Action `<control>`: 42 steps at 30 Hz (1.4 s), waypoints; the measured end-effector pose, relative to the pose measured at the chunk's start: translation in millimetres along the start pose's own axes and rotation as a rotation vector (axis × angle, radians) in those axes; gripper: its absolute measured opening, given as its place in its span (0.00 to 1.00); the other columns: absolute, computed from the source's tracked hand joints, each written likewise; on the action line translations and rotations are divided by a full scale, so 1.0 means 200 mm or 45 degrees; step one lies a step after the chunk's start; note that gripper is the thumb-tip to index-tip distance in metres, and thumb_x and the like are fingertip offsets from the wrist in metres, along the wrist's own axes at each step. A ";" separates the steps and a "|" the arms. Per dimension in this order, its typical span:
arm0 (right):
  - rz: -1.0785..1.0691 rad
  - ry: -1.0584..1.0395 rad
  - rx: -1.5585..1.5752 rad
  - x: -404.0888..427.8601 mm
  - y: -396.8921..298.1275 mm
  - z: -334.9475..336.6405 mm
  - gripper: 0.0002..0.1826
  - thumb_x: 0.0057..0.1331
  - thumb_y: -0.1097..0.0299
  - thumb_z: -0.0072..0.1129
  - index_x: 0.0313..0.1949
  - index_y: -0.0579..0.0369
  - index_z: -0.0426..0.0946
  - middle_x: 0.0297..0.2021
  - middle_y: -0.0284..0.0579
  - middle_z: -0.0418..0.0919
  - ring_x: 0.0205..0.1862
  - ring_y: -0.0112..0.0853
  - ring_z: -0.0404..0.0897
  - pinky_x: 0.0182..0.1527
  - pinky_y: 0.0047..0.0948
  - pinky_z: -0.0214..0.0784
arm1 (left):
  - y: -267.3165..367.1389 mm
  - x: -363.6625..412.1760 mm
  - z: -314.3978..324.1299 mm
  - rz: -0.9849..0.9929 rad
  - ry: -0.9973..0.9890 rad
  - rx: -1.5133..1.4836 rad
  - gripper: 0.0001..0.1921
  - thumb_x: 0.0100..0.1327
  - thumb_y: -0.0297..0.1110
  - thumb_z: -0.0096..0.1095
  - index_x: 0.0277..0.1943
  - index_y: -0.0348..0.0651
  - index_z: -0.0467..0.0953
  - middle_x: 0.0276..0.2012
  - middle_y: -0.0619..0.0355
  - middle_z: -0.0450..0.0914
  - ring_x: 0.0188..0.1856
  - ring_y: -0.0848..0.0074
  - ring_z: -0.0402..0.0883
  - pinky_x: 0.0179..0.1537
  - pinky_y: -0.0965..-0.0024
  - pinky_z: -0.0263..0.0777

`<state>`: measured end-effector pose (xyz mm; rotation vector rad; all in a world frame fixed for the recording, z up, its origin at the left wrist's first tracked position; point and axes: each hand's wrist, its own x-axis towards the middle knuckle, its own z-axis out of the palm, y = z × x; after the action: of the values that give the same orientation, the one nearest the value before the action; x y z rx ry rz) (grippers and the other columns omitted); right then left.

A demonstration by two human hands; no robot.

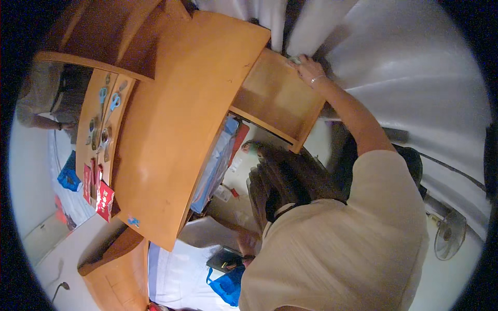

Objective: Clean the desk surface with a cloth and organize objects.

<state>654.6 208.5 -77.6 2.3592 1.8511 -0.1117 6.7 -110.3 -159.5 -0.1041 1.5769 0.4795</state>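
My right hand (pixel 309 70), with a pale bracelet at the wrist, reaches out to the far rim of a pulled-out wooden drawer (pixel 278 85). Its fingers bend over a small pale thing (pixel 295 60), which looks like a cloth, against the rim. Most of that thing is hidden under the fingers. My left hand (pixel 248 241) hangs low beside my body, below a dark wristband. Its fingers are too dim and blurred to make out. The drawer slides out from under the top of a wooden dressing table (pixel 175 105).
Blue-handled scissors (pixel 115 102) and red packets (pixel 105 200) lie by the mirror (pixel 42 155). Blue folded material (pixel 218 167) fills the space below the tabletop. A blue bag (pixel 225 285) rests on a bed (pixel 175 272). White curtains (pixel 400 66) hang behind the drawer; a fan (pixel 449 235) stands at right.
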 end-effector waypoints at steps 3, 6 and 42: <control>0.110 -0.190 -0.033 -0.10 0.07 0.03 0.24 0.58 0.68 0.45 0.55 0.29 0.63 0.54 0.52 0.61 0.49 0.47 0.69 0.49 0.40 0.65 | -0.05 0.01 -0.02 -0.010 -0.024 -0.020 0.29 0.57 0.60 0.44 0.58 0.56 0.60 0.57 0.61 0.61 0.61 0.66 0.54 0.56 0.49 0.51; 0.097 -0.219 -0.066 -0.11 0.06 -0.04 0.23 0.57 0.68 0.47 0.52 0.29 0.67 0.54 0.51 0.61 0.49 0.46 0.70 0.50 0.40 0.65 | -0.10 -0.01 -0.04 -0.001 -0.031 -0.051 0.29 0.57 0.60 0.44 0.58 0.56 0.60 0.57 0.60 0.61 0.61 0.66 0.54 0.56 0.49 0.50; 0.687 -0.126 0.145 -0.15 -0.06 0.09 0.14 0.58 0.66 0.45 0.42 0.56 0.74 0.45 0.51 0.72 0.45 0.45 0.73 0.42 0.47 0.69 | -0.11 0.11 -0.18 -0.114 -0.149 0.108 0.27 0.58 0.56 0.44 0.58 0.56 0.60 0.59 0.61 0.60 0.60 0.67 0.56 0.58 0.52 0.49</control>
<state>635.4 179.3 -92.2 2.7785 1.1385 -0.2714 -19.7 -138.6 -186.0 -0.0802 1.4694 0.3422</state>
